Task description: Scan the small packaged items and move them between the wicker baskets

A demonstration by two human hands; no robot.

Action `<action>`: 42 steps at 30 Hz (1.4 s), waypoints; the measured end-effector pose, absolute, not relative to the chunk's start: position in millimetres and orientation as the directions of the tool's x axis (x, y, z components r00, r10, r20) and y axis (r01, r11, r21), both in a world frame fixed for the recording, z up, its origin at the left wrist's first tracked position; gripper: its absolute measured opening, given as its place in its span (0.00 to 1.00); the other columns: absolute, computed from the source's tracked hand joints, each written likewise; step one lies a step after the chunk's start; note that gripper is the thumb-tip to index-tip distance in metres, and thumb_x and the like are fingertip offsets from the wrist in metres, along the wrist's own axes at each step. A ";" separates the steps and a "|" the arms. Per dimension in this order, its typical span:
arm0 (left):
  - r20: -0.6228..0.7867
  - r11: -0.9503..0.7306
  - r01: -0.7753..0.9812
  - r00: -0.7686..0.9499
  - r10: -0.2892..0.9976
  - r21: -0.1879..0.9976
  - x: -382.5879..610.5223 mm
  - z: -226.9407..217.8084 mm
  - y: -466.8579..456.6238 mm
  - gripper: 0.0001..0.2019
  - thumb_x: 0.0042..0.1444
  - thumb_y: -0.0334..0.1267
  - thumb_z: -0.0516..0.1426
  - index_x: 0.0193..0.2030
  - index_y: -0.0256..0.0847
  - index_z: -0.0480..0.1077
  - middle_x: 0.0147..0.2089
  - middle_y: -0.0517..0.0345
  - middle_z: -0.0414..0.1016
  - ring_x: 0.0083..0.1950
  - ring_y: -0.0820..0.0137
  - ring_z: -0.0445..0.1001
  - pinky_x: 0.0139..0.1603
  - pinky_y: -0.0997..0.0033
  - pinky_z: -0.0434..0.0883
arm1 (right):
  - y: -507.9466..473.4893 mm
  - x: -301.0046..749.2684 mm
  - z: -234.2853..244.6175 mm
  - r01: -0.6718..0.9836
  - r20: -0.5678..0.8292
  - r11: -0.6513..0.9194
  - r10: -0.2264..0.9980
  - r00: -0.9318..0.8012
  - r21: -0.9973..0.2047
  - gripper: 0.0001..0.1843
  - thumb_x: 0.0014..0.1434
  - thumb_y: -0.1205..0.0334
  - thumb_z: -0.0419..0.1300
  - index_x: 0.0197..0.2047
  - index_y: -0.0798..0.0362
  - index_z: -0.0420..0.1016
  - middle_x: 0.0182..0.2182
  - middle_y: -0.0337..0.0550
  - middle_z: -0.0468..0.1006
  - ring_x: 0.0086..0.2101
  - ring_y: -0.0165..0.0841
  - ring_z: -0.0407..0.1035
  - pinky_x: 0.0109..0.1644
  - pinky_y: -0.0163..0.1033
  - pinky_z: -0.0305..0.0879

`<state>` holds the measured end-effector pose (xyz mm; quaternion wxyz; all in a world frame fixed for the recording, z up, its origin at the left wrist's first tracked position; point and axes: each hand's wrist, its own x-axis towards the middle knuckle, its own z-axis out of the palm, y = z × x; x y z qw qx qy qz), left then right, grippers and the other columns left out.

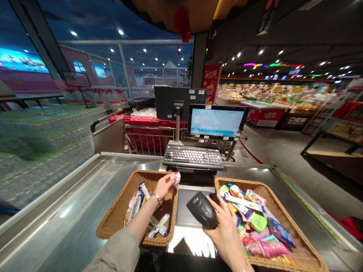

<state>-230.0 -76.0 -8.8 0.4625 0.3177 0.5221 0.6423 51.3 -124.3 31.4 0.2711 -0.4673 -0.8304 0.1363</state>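
My left hand [166,186] pinches a small egg-shaped item [176,178], white and pink with red on top, over the right rim of the left wicker basket [112,221]. Inside that basket lie several blue-and-white wrapped sticks [137,202]. A black handheld barcode scanner [202,210] is gripped in my right hand [222,226], between the two baskets and pointing left. The right wicker basket [300,234] holds many small colourful packages, among them a green container [258,222] and a pink packet [273,249]. The scanner hides part of the counter below it.
A keyboard [193,155] and a lit screen [217,121] stand at the counter's back, with a second monitor [180,102] turned away. Metal counter surface [76,204] runs left. Beyond are a shopping cart [150,138] and stacked bottle packs [51,139] at far left.
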 end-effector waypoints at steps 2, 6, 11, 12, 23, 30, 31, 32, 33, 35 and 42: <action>-0.031 -0.057 -0.198 -0.416 0.909 0.979 -232.0 -8.0 -75.8 0.22 0.42 0.45 0.71 0.43 0.37 0.80 0.53 0.46 0.79 0.61 0.55 0.71 0.64 0.60 0.63 | -124.2 51.9 30.8 0.703 0.322 0.527 0.850 -0.418 -0.478 0.23 0.50 0.65 0.56 0.49 0.46 0.79 0.62 0.40 0.71 0.69 0.46 0.49 0.69 0.62 0.44; 0.073 -0.092 -0.024 -0.425 0.902 0.995 -236.3 -2.4 -77.7 0.16 0.48 0.47 0.68 0.40 0.39 0.81 0.68 0.45 0.66 0.75 0.53 0.50 0.74 0.61 0.46 | -124.8 52.6 31.4 0.708 0.328 0.515 0.856 -0.399 -0.484 0.24 0.50 0.66 0.56 0.50 0.45 0.78 0.63 0.40 0.70 0.69 0.46 0.50 0.69 0.63 0.44; 0.109 -0.109 0.018 -0.324 0.940 0.994 -237.0 -2.4 -81.6 0.19 0.51 0.51 0.66 0.42 0.38 0.81 0.71 0.41 0.61 0.76 0.51 0.47 0.75 0.59 0.44 | -126.2 52.4 35.5 0.723 0.309 0.480 0.876 -0.369 -0.496 0.24 0.49 0.65 0.57 0.49 0.43 0.79 0.61 0.40 0.72 0.67 0.48 0.52 0.67 0.66 0.47; 0.109 -0.112 0.007 -0.308 0.945 0.994 -236.7 -3.4 -82.2 0.20 0.51 0.52 0.66 0.42 0.37 0.81 0.71 0.42 0.61 0.76 0.51 0.47 0.75 0.59 0.44 | -126.6 52.3 36.3 0.726 0.308 0.478 0.877 -0.368 -0.494 0.24 0.49 0.65 0.57 0.49 0.43 0.79 0.61 0.40 0.72 0.67 0.49 0.53 0.67 0.66 0.47; 0.049 -0.092 -0.227 -0.187 0.981 0.970 -228.2 -6.4 -83.3 0.24 0.53 0.49 0.66 0.53 0.39 0.76 0.59 0.42 0.75 0.69 0.53 0.64 0.68 0.58 0.61 | -133.6 51.4 44.9 0.720 0.291 0.462 0.886 -0.360 -0.518 0.22 0.51 0.63 0.58 0.49 0.41 0.80 0.61 0.37 0.72 0.68 0.49 0.51 0.68 0.67 0.44; 0.055 -0.082 -0.205 -0.136 0.989 0.975 -222.9 -0.4 -84.4 0.29 0.48 0.56 0.67 0.50 0.36 0.77 0.68 0.40 0.65 0.69 0.52 0.63 0.70 0.58 0.58 | -134.0 52.7 45.3 0.713 0.291 0.463 0.886 -0.360 -0.527 0.27 0.51 0.64 0.57 0.54 0.41 0.77 0.61 0.38 0.72 0.68 0.49 0.50 0.69 0.66 0.44; 0.054 -0.078 -0.195 -0.125 0.991 0.978 -222.7 0.7 -84.5 0.30 0.48 0.58 0.67 0.50 0.36 0.77 0.69 0.40 0.64 0.69 0.52 0.63 0.70 0.57 0.58 | -133.4 53.1 45.0 0.711 0.288 0.464 0.886 -0.364 -0.529 0.27 0.51 0.64 0.57 0.54 0.41 0.77 0.61 0.39 0.72 0.68 0.49 0.51 0.68 0.66 0.44; 0.055 -0.076 -0.181 -0.117 0.992 0.981 -222.7 1.7 -84.5 0.31 0.47 0.59 0.66 0.51 0.37 0.77 0.70 0.41 0.63 0.69 0.51 0.63 0.70 0.57 0.58 | -132.9 53.5 44.5 0.708 0.287 0.468 0.884 -0.370 -0.529 0.27 0.51 0.64 0.56 0.55 0.42 0.76 0.61 0.39 0.72 0.68 0.49 0.50 0.69 0.66 0.44; 0.056 -0.074 -0.166 -0.112 0.992 0.983 -222.8 2.5 -84.4 0.32 0.47 0.61 0.65 0.51 0.38 0.77 0.71 0.42 0.62 0.69 0.51 0.63 0.70 0.57 0.58 | -132.4 53.9 43.8 0.705 0.289 0.474 0.881 -0.376 -0.528 0.28 0.51 0.64 0.56 0.56 0.42 0.76 0.60 0.39 0.72 0.68 0.48 0.50 0.69 0.65 0.44; 0.054 -0.070 -0.150 -0.107 0.993 0.986 -223.3 3.3 -83.8 0.35 0.47 0.63 0.64 0.55 0.39 0.76 0.70 0.44 0.63 0.68 0.52 0.64 0.70 0.57 0.58 | -131.8 54.7 42.3 0.699 0.296 0.487 0.873 -0.386 -0.524 0.28 0.52 0.64 0.56 0.57 0.42 0.75 0.61 0.39 0.72 0.69 0.48 0.49 0.69 0.65 0.43; 0.042 -0.056 -0.140 -0.106 0.994 0.989 -225.0 3.0 -82.2 0.44 0.49 0.64 0.62 0.67 0.37 0.65 0.61 0.42 0.75 0.64 0.54 0.69 0.71 0.55 0.56 | -131.7 55.3 43.1 0.694 0.333 0.508 0.861 -0.385 -0.510 0.27 0.52 0.66 0.56 0.55 0.42 0.75 0.59 0.40 0.74 0.67 0.48 0.52 0.68 0.65 0.45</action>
